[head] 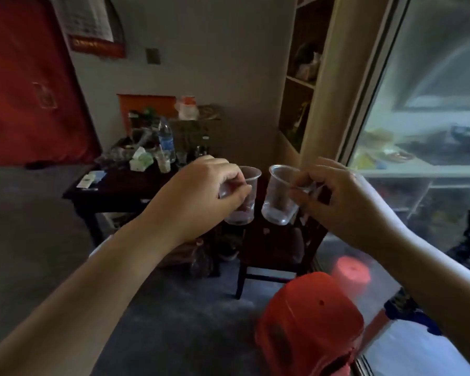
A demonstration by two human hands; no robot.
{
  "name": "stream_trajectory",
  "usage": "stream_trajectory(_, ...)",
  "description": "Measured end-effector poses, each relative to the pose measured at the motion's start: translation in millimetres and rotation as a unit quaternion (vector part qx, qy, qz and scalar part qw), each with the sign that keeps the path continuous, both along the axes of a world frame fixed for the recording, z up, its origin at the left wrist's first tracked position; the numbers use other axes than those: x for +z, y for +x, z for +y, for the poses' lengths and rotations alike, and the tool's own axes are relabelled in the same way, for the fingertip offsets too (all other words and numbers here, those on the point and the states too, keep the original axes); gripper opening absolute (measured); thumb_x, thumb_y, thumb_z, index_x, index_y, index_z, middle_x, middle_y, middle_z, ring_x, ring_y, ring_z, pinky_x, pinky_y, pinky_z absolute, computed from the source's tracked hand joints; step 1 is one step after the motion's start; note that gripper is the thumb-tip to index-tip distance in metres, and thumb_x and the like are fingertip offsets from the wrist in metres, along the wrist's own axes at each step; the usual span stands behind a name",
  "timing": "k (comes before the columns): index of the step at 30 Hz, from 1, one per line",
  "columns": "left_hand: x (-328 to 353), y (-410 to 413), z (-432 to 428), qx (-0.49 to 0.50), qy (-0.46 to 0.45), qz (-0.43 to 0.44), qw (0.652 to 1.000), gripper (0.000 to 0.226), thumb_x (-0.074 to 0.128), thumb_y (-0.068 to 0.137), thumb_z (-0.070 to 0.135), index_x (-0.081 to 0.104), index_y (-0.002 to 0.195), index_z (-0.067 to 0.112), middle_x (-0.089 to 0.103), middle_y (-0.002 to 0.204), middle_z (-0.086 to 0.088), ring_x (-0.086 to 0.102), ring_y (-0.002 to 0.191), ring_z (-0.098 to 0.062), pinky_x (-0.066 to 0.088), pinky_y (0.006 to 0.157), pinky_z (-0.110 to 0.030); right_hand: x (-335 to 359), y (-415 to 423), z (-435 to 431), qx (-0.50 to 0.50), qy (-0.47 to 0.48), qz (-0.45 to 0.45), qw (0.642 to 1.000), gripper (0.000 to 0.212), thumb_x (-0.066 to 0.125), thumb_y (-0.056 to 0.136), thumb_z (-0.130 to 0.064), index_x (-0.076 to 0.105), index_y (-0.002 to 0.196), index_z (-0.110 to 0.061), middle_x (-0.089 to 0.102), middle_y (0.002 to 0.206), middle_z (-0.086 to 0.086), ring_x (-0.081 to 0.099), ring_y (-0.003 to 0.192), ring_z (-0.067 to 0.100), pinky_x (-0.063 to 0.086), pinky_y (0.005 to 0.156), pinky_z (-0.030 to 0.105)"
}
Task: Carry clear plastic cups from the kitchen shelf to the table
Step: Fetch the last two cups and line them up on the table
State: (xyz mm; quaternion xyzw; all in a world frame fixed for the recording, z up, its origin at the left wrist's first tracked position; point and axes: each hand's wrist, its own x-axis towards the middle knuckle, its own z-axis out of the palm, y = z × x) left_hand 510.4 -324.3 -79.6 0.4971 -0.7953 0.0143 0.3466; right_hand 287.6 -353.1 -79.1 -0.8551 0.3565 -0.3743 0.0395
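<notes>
My left hand [204,191] grips a clear plastic cup [242,210] by its side, fingers wrapped around the upper wall. A second clear plastic cup [278,202] hangs in my right hand [334,196], pinched near the rim and tilted slightly left. Both cups look empty and are held side by side in mid-air, almost touching. Beyond them stands the dark wooden table [114,191], low and to the left of the cups.
The table's far half carries a water bottle [165,142], tissues, small glasses and clutter. A dark wooden chair [277,251] stands right under the cups. An orange plastic stool [310,327] sits at the lower right. A glass door [423,104] and a shelf unit [304,77] line the right side.
</notes>
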Motion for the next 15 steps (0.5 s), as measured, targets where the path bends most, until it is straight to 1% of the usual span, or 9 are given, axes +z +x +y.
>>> stream_trajectory(2,-3.7,13.3,-17.1,0.024,-0.005,-0.006,1.000,0.012,0.054,0.086,0.034,0.060,0.077,0.028,0.056,0.076,0.015,0.045,0.075,0.009,0.035,0.064,-0.009,-7.3,14.1,-28.1,0.030,0.000,0.002,1.000,0.012,0.068,0.080,-0.019,0.060,0.078,-0.028,0.054,0.078,-0.014,0.051,0.080,-0.007,0.034,0.067,0.004)
stream_trajectory(4,-6.1,23.0,-38.0,0.044,-0.009,-0.011,0.999,0.014,0.052,0.086,0.037,0.060,0.077,0.030,0.056,0.075,0.015,0.046,0.078,0.002,0.038,0.065,-0.015,-13.6,23.4,-58.6,0.064,0.002,0.002,0.998,0.012,0.065,0.082,-0.023,0.058,0.080,-0.032,0.055,0.081,-0.015,0.054,0.083,0.000,0.037,0.070,0.009)
stream_trajectory(7,-9.2,32.6,-73.0,0.058,-0.002,-0.010,0.998,0.015,0.052,0.087,0.037,0.058,0.075,0.031,0.055,0.073,0.018,0.049,0.080,-0.001,0.041,0.067,-0.022,-23.1,29.9,-106.0,0.087,0.008,0.003,0.996,0.007,0.062,0.082,-0.030,0.056,0.081,-0.035,0.054,0.082,-0.016,0.054,0.082,0.004,0.041,0.070,0.017)
stream_trajectory(10,-10.1,37.3,-114.2,0.070,0.015,-0.009,0.997,0.014,0.051,0.086,0.038,0.054,0.074,0.034,0.052,0.072,0.019,0.050,0.081,0.000,0.038,0.066,-0.019,-28.5,27.5,-153.7,0.081,0.016,0.009,0.997,0.007,0.061,0.081,-0.032,0.056,0.081,-0.037,0.054,0.082,-0.016,0.054,0.081,0.002,0.040,0.068,0.017)
stream_trajectory(13,-14.1,40.2,-158.5,0.087,0.031,-0.015,0.996,0.012,0.053,0.087,0.037,0.056,0.076,0.034,0.054,0.075,0.019,0.048,0.082,0.005,0.035,0.064,-0.013,-28.0,22.0,-198.5,0.081,0.023,0.000,0.996,0.006,0.061,0.081,-0.033,0.057,0.081,-0.037,0.055,0.082,-0.015,0.056,0.082,0.003,0.042,0.069,0.021)
stream_trajectory(15,-20.3,42.4,-187.2,0.095,0.038,-0.020,0.995,0.011,0.054,0.087,0.033,0.058,0.076,0.034,0.054,0.076,0.018,0.046,0.082,0.008,0.033,0.065,-0.009,-29.8,21.5,-226.2,0.081,0.024,0.005,0.996,0.004,0.060,0.081,-0.034,0.057,0.082,-0.037,0.056,0.082,-0.016,0.055,0.083,0.003,0.041,0.070,0.019)
